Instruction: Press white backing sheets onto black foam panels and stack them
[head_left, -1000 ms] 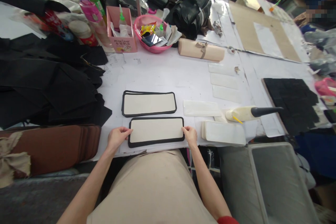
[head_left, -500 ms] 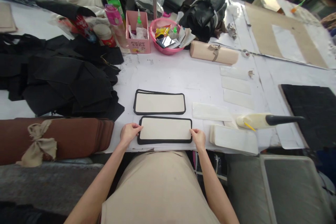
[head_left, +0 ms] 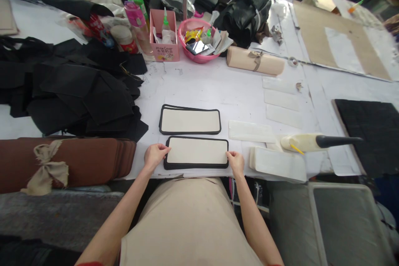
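Moved since a second ago: the head camera's aim, swung left, so everything sits farther right in the frame; both hands keep their pinch.

Head view, as it reaches me:

Panel (head_left: pixel 198 151): pale face, black border. Lies flat near the front edge of the table (head_left: pixel 199 87). Long axis left to right, across the wearer; short ends face the hands. More black edging shows under its left end.

Left hand (head_left: pixel 156 156): thumb and fingertips narrowed on the panel's left end.

Right hand (head_left: pixel 236 163): same narrow grip, right end.

Second panel (head_left: pixel 190 121): just beyond the first, near parallel, untouched; another black border fans out behind it.

Slabs (head_left: pixel 279 164): white, stacked, right of the right hand.

Brown stack (head_left: pixel 90 162): left of the left hand, tied with cloth.

Box (head_left: pixel 166 54): pink, at the back. I read "Milk Cover", Chinese characters beneath.

Jar (head_left: pixel 123 40): red and white, label too small for me.

Handwriting (head_left: pixel 179 72): on the table's covering, illegible from here.
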`<state>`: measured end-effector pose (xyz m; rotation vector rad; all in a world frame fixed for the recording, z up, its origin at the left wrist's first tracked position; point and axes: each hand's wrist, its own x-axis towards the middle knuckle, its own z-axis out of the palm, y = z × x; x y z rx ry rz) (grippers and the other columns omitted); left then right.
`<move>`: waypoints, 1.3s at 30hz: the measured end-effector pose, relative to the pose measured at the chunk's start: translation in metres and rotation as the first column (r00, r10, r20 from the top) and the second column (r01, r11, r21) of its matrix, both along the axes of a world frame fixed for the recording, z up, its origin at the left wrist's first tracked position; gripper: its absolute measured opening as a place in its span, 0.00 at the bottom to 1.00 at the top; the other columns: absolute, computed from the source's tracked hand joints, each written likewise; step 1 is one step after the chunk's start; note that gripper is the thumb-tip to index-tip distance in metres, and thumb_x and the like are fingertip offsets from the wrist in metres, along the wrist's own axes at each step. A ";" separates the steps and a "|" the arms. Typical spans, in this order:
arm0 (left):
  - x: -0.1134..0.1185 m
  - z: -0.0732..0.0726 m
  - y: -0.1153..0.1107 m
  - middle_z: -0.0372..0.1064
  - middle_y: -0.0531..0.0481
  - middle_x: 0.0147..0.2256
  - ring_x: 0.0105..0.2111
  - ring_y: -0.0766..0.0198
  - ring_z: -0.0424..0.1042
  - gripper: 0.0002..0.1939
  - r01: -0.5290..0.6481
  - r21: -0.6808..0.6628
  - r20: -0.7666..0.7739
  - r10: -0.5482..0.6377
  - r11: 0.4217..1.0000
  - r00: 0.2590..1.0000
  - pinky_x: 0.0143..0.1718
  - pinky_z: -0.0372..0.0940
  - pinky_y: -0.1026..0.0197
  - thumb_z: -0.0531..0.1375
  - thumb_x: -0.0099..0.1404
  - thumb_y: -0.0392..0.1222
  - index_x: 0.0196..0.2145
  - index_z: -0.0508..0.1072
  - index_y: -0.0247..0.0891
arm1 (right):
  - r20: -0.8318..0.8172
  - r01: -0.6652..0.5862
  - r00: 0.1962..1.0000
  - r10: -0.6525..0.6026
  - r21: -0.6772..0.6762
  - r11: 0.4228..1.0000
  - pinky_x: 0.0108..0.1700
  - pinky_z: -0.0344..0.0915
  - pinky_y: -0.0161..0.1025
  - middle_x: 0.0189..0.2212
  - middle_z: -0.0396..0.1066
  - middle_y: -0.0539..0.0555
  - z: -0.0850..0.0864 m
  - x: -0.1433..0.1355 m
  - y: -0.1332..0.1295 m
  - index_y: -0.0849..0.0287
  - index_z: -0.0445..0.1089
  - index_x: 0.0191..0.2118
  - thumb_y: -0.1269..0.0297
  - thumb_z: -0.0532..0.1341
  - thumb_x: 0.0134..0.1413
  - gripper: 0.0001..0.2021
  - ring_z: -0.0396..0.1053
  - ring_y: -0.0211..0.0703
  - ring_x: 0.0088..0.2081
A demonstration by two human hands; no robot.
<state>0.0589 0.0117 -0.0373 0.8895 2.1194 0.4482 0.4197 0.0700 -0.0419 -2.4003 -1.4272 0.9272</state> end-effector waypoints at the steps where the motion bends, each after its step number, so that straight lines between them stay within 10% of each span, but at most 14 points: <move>1: 0.000 0.000 0.000 0.70 0.51 0.17 0.22 0.58 0.72 0.15 0.006 -0.005 -0.009 -0.006 1.000 1.000 0.26 0.58 0.60 0.62 0.53 0.55 0.26 0.76 0.39 | 0.001 -0.001 1.000 0.001 -0.003 1.000 0.35 0.63 0.39 0.28 0.78 0.57 0.001 0.000 0.000 0.59 0.79 0.34 0.54 0.58 0.48 0.17 0.75 0.51 0.34; 39: 0.003 -0.003 0.001 0.74 0.52 0.22 0.26 0.58 0.74 0.14 0.050 -0.069 -0.120 -0.058 0.996 0.991 0.27 0.58 0.59 0.61 0.55 0.55 0.26 0.75 0.42 | 0.151 -0.063 0.986 0.076 -0.086 0.994 0.37 0.63 0.34 0.33 0.78 0.54 0.012 -0.013 0.004 0.56 0.78 0.34 0.61 0.58 0.53 0.11 0.74 0.46 0.38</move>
